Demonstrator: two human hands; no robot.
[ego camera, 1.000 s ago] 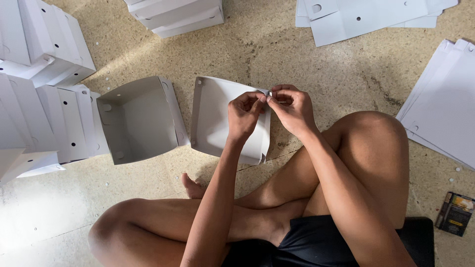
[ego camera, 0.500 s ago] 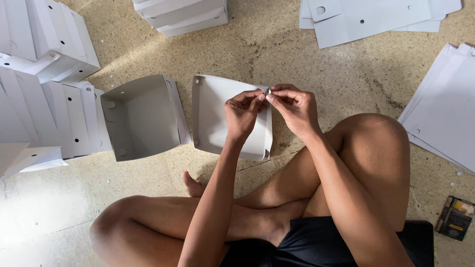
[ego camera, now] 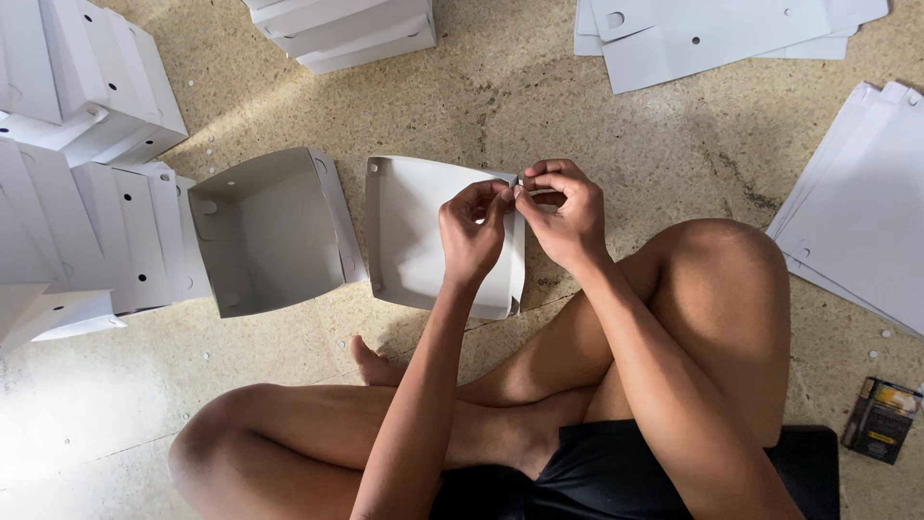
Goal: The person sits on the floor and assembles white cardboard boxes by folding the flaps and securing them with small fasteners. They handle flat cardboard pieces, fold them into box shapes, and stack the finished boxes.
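I sit cross-legged on a speckled floor. A shallow white cardboard tray lies in front of my knees. My left hand and my right hand meet at the tray's far right corner, both pinching the cardboard flap there between thumb and fingers. Left of it stands a finished, deeper grey-white cardboard box with its opening facing me.
Stacks of folded white boxes fill the left side and another stack lies at the top. Flat punched cardboard sheets lie at the top right and right edge. A small dark packet rests by my right thigh.
Both hands stay pinched on the tray's corner, with only small finger shifts. The view has drifted slightly.
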